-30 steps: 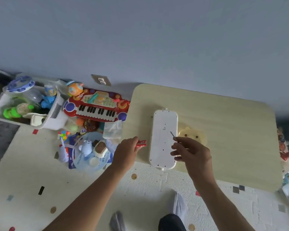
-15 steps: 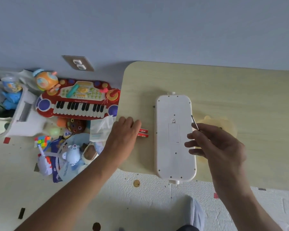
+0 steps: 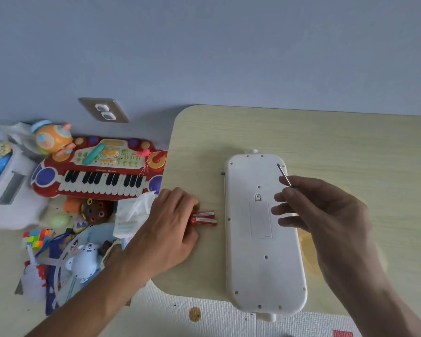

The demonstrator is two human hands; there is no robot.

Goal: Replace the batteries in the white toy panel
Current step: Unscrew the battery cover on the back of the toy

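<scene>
The white toy panel (image 3: 263, 229) lies back side up on the low wooden table (image 3: 326, 142), its battery cover (image 3: 260, 220) closed with a screw tab at the top. My right hand (image 3: 323, 215) hovers over the panel's right edge and pinches a thin screwdriver (image 3: 284, 175) whose tip points up and left. My left hand (image 3: 170, 224) rests on the table left of the panel, fingers on two red batteries (image 3: 204, 218) lying side by side.
A yellow bear-shaped piece (image 3: 309, 254) lies on the table under my right hand. On the floor at left are a red toy keyboard (image 3: 97, 171), a tissue pack (image 3: 131, 215), a white bin (image 3: 7, 190) and several small toys. A wall socket (image 3: 103, 110) is behind.
The view has closed in on the table. My left hand has brought the batteries onto the table beside the panel. My right hand with the screwdriver has shifted slightly along the panel's right edge.
</scene>
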